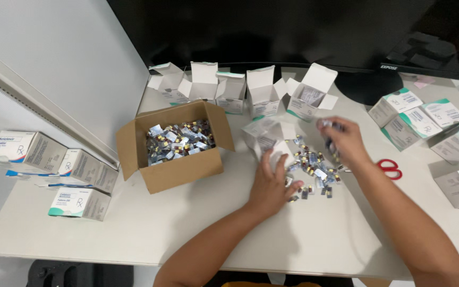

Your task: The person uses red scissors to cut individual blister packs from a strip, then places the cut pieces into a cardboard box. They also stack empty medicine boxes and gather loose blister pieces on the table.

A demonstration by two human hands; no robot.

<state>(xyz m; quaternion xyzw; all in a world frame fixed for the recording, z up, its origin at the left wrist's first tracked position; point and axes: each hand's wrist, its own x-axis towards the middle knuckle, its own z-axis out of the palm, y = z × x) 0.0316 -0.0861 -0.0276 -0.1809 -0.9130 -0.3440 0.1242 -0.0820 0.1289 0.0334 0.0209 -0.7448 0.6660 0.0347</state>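
Note:
My left hand (273, 183) rests palm down on the white table, its fingers touching a small open white carton (264, 135) that lies on its side. A loose pile of small foil blister strips (314, 172) spreads between my hands. My right hand (343, 139) hovers over the far side of that pile, fingers curled around a few blister strips. The motion blurs the strips in its grip.
An open brown cardboard box (179, 170) full of blister strips stands left of centre. Several open white cartons (264, 93) line the back. Closed cartons lie at far left (27, 151) and right (426, 122). Red-handled scissors (390, 167) lie by my right forearm. A dark monitor (272, 32) stands behind.

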